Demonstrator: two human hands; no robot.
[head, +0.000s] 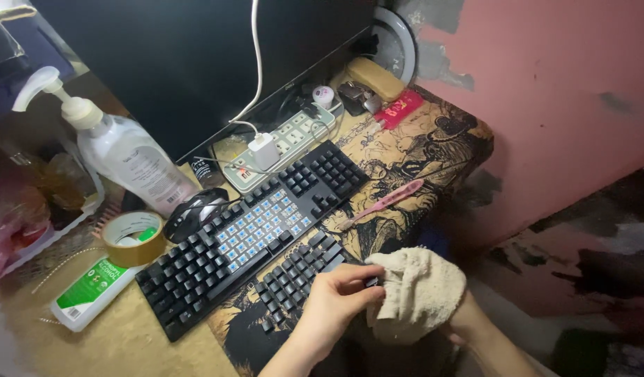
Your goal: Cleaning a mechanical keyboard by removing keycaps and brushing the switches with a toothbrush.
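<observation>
Low in the frame, just right of centre, the left hand (339, 297) pinches a small black keycap (371, 282) between its fingertips, pressed against a cream cloth (418, 292) that the right hand (461, 322) (mostly hidden under the fabric) is bunched up in. A pile of loose black keycaps (294, 276) lies just left of the hands on a dark printed desk mat (433, 150). Above them, across the middle, sits the keyboard (256, 234), its centre stripped to bare switches. A pink toothbrush (383, 203) rests on the mat at centre right. The desk (126, 335) is yellowish; a pump bottle (123, 150) and tape roll (132, 238) crowd the left, and a scuffed pink wall (559, 105) fills the right.
</observation>
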